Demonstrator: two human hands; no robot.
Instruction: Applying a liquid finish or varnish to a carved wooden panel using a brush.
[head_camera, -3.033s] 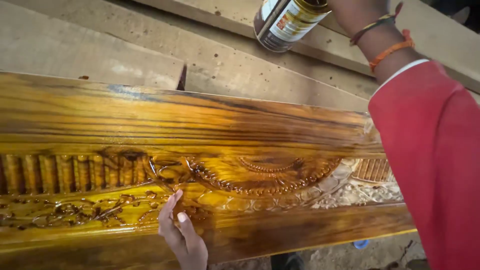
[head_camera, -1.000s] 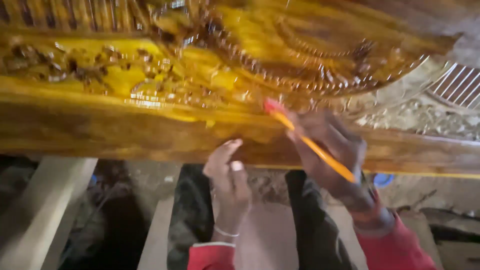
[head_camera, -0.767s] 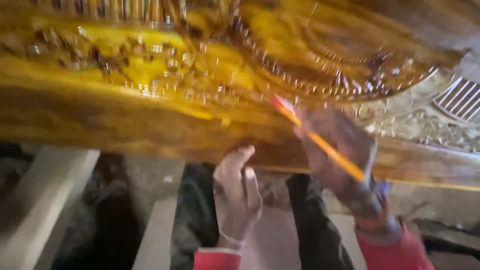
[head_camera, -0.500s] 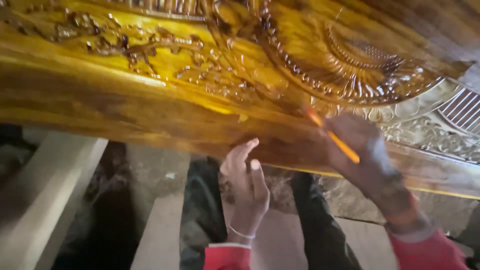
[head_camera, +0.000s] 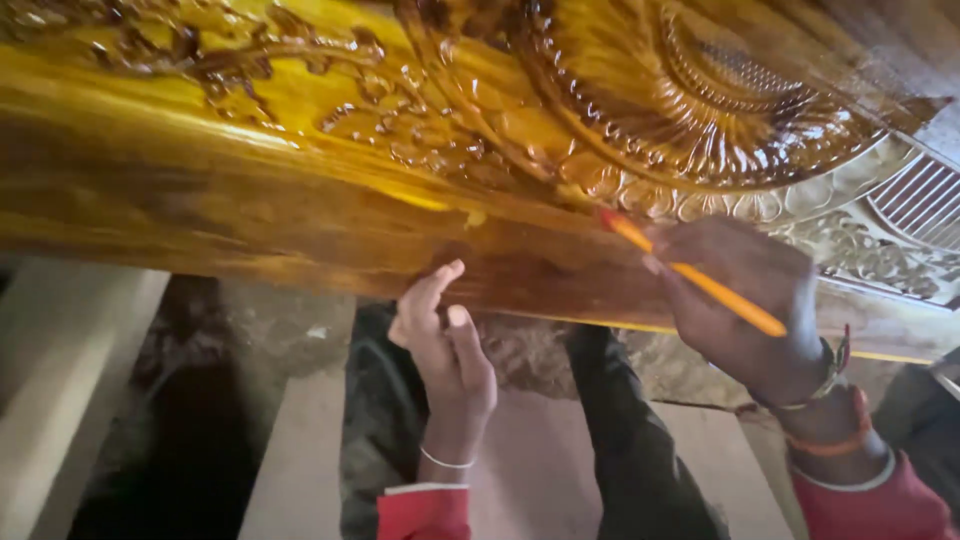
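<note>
Varnishing of the carved panel (head_camera: 300, 200) looks underway: right hand (head_camera: 745, 300) grips an orange brush (head_camera: 690, 275); left hand (head_camera: 440, 335), open, touches the lower edge.

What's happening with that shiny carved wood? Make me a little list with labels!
Wood: big carved wooden panel, glossy golden-brown, with flower and leaf carvings
Unfinished part: pale carving at the right end, not yet golden
Right hand: grips a thin brush with an orange handle, its tip at the panel's carved edge
Left hand: fingers touch the panel's lower edge
Clothes: red sleeves, bracelets on both wrists
Below: pale planks
</note>
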